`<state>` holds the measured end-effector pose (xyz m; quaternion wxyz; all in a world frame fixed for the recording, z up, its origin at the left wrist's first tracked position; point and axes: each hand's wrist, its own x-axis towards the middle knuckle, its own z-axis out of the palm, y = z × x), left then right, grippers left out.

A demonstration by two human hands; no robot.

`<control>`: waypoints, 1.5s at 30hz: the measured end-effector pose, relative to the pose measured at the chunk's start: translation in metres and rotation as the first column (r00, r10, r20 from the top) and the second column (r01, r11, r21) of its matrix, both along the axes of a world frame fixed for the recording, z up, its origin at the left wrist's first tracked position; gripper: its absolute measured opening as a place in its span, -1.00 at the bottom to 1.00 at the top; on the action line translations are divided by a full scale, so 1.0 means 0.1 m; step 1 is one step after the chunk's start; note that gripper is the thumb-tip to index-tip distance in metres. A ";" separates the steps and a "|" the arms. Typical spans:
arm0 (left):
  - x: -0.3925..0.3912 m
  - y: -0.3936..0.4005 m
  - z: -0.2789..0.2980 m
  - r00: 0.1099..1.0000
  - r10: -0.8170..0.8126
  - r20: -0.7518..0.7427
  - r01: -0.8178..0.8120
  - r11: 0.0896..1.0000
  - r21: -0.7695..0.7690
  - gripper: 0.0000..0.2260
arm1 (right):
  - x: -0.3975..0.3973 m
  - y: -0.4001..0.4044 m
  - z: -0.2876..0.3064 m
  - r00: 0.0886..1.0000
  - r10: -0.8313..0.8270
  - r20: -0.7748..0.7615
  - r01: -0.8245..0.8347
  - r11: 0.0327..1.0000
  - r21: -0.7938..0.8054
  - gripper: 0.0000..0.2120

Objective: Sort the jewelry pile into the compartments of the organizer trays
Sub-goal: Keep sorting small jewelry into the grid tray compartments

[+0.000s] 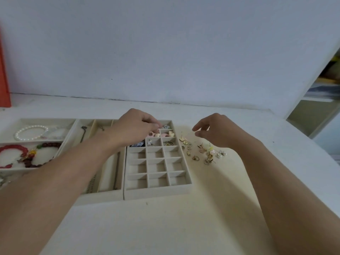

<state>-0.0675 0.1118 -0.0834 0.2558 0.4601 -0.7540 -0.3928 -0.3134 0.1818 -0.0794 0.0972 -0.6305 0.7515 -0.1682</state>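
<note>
My left hand (136, 127) reached over the far end of the grid tray (158, 192), fingers curled down with the fingertips (156, 125) bunched over the top compartments; they seemed to pinch something tiny there, but it was too small for me to tell what, or whether anything was really in the pinch. My right hand (219, 131) hovered above the table (165, 227), to the right of that tray and just behind the loose jewelry pile (202, 150), fingers loosely curled and apart, holding nothing. The pile, mostly small gold-toned studs and earrings with a few pearly and pink pieces, lay scattered on the table just beside the grid tray's right wall. In the tray's far rows sat pink and cream heart-shaped earrings (170, 133), a silver piece (150, 143), a ring (169, 143) and a dark blue item (138, 144) partly hidden under my left wrist; the nearer compartments held nothing. Touching its left side stood a long-slot tray (103, 196) with chains (83, 134) lying in its channels, my left forearm crossing over it. Further left, a third tray (46, 120) held a white pearl bracelet (30, 134) in its far compartment and red and dark bead bracelets (27, 155) in the nearer one. An orange-red panel (4, 76) stood at the far left against the wall (165, 52).
</note>
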 end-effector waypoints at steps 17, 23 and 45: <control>0.00 -0.02 -0.05 0.999 0.018 -0.036 -0.018 1.000 0.002 -0.93 | 0.21 -0.17 -0.39 1.000 -0.016 -0.015 0.016 0.998 -0.053 -0.78; -0.02 0.02 -0.02 1.000 -0.002 -0.030 0.002 1.000 -0.003 -0.95 | 0.27 -0.19 -0.41 0.997 0.010 0.076 -0.005 0.997 -0.074 -0.92; -0.17 0.33 0.01 0.942 -0.225 -0.250 0.159 0.953 -0.259 -0.83 | 0.46 0.27 -0.03 0.578 0.058 0.814 -0.022 0.998 -0.055 -0.64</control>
